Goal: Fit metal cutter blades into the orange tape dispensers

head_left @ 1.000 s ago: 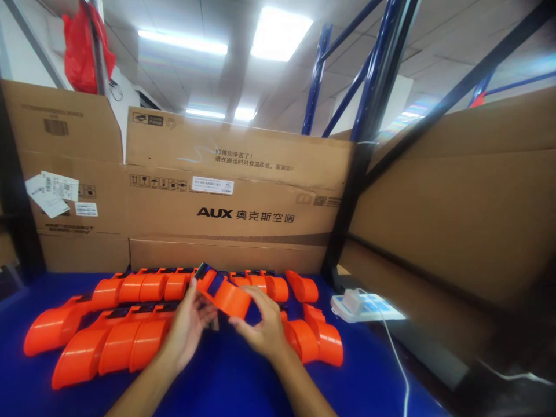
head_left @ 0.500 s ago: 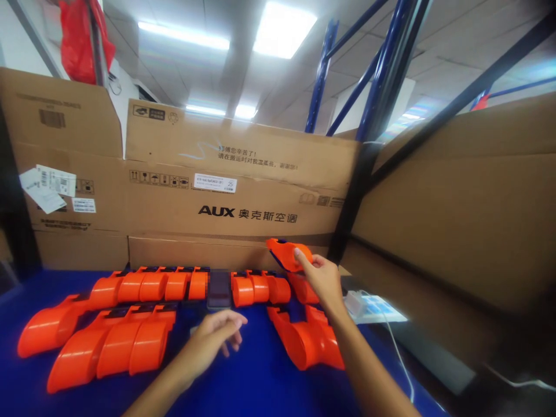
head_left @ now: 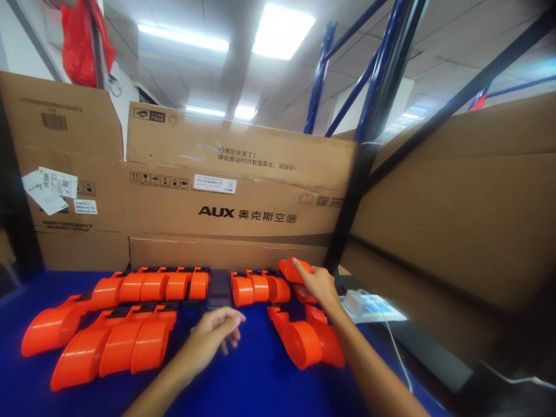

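My right hand (head_left: 319,285) grips an orange plastic tape cutter (head_left: 293,270), thumb on top, low over the back right of the blue table. Just beneath that hand, another orange piece is partly hidden. Over the middle of the table, my left hand (head_left: 219,330) hovers with loosely bent fingers, slightly apart and holding nothing. Near it lies a dark flat device (head_left: 219,289), partly blurred. More cutters, each a wide orange loop with a dark edge, form a back left row (head_left: 154,286), a front left row (head_left: 115,350), a back group (head_left: 260,289) and a right front pair (head_left: 306,344).
A blue cover (head_left: 243,382) lies over the table. Cardboard panels (head_left: 174,226) stand along the back, with a dark post (head_left: 347,226) at the right corner. A white power strip with a plug (head_left: 373,307) and cable sits on the right edge.
My right hand has lowered the tape cutter toward the back right of the table and turned it. My left hand stays nearly where it was.
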Demonstrator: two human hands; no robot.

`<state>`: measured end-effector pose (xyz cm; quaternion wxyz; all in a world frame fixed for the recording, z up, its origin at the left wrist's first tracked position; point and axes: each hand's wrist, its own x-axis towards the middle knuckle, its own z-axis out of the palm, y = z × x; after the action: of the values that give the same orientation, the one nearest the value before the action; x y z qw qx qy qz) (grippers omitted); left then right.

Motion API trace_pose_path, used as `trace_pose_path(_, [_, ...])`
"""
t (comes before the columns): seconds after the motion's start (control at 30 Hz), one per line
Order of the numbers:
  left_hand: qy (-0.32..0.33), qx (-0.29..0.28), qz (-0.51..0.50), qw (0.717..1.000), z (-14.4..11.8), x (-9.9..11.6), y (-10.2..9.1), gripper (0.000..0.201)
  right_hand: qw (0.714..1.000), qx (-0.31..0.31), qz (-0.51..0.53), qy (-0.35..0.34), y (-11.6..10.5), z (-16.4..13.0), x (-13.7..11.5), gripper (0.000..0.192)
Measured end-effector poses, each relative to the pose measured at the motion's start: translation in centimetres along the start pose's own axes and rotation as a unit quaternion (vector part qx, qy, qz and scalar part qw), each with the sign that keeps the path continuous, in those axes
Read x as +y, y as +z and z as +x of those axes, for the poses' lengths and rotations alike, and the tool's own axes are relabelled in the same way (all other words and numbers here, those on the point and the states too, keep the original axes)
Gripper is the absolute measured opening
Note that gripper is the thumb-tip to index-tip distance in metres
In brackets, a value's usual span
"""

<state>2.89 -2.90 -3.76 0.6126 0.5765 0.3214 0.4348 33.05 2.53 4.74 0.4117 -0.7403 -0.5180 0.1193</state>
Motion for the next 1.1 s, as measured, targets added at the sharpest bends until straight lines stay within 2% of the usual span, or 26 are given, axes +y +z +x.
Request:
trace_pose_path(0.17, [0.012, 0.001, 0.006, 1.000, 0.0, 0.1, 0.0, 0.039, 1.000, 0.002, 0.000, 0.020, -0.2, 0.5, 0.8, 0.062])
trace_pose_path(0.33, [0.007, 0.002, 0.002, 1.000, 0.0, 0.2, 0.1, 0.040, 0.999, -0.035, -0.001, 0.040, -0.1, 0.5, 1.3, 0.063])
trace_pose_path(0.73, [0.012, 0.011, 0.016, 1.000, 0.0, 0.0, 0.0, 0.040, 0.994, -0.102, -0.019, -0.015, 1.1, -1.1, 1.4, 0.053])
trace_pose_path(0.8, [0.010, 0.010, 0.017, 1.000, 0.1, 0.0, -0.1, 0.040, 0.992, -0.095, -0.067, -0.042, 0.9, -0.9, 1.4, 0.052])
trace_pose_path(0.93, [0.007, 0.008, 0.014, 1.000, 0.1, 0.0, -0.1, 0.040, 0.976, -0.029, -0.194, -0.096, 0.0, 0.4, 1.7, 0.050])
trace_pose_path(1.1, [0.009, 0.011, 0.002, 1.000, 0.1, 0.0, 0.0, 0.039, 0.967, -0.013, -0.243, -0.076, -0.7, 2.3, 3.1, 0.038])
